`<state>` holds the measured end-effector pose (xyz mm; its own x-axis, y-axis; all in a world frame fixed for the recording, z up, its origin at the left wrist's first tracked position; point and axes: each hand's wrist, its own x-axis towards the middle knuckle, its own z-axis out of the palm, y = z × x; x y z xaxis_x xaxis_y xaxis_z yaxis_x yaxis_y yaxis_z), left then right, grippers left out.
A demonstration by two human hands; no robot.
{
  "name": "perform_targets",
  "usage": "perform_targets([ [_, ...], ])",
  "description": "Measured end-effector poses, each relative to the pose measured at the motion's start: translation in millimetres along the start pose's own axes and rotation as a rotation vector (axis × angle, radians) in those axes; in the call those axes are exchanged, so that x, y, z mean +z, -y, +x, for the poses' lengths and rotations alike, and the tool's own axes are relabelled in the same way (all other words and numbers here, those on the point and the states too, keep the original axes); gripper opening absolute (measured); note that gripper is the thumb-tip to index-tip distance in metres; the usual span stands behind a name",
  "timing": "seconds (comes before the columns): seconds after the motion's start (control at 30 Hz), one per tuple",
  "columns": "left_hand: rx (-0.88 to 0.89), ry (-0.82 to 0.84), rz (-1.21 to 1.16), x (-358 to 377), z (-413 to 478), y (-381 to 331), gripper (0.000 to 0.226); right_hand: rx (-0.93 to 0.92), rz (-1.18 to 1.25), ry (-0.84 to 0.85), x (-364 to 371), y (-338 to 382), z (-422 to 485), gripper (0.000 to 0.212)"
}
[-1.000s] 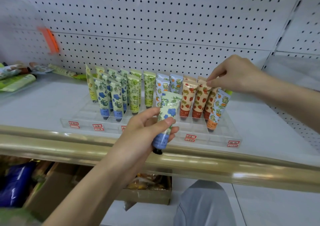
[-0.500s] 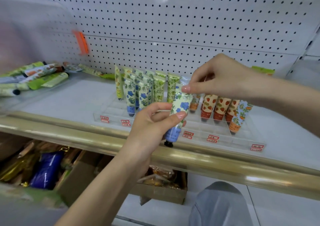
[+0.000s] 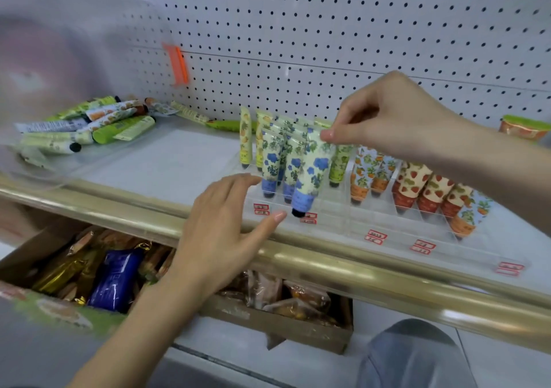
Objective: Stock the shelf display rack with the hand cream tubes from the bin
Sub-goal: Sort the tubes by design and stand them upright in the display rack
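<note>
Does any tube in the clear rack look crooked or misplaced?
Yes. The blue-flower tube that the right hand pinches by its top leans, cap out ahead of its row. An orange-print tube stands far right by the strawberry tubes.

Free front slots in rack; standing tubes packed behind; bare shelf leftward

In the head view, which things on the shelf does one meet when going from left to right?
pile of loose tubes → yellow-fruit tubes → blue-flower tube pinched by the right hand → orange-plant tubes → strawberry tubes
</note>
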<state>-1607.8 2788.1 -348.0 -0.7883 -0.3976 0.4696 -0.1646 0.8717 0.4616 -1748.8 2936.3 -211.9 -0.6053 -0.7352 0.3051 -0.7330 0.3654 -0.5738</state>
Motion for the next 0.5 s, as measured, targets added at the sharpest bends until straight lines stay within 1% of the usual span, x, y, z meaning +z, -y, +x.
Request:
perform_targets([
  [0.03,0.015,0.022,0.089,0.3,0.6,8.2,0.070,-0.014,-0.035,-0.021,4.4,2.4,4.0,0.022],
  [0.1,0.017,0.070,0.172,2.8,1.3,20.0,0.076,-0.035,-0.093,-0.059,15.4,6.6,11.2,0.024],
  [0.17,0.009,0.105,0.179,7.1,0.4,28.1,0.079,-0.056,-0.147,-0.101,26.1,8.8,17.5,0.026],
  [0.27,0.021,0.105,0.171,12.6,-1.9,35.6,0.081,-0.062,-0.224,-0.140,40.0,10.0,26.1,0.025],
  [0.5,0.044,0.085,0.137,16.1,-2.2,40.9,0.079,-0.044,-0.263,-0.136,59.1,9.3,36.1,0.024],
])
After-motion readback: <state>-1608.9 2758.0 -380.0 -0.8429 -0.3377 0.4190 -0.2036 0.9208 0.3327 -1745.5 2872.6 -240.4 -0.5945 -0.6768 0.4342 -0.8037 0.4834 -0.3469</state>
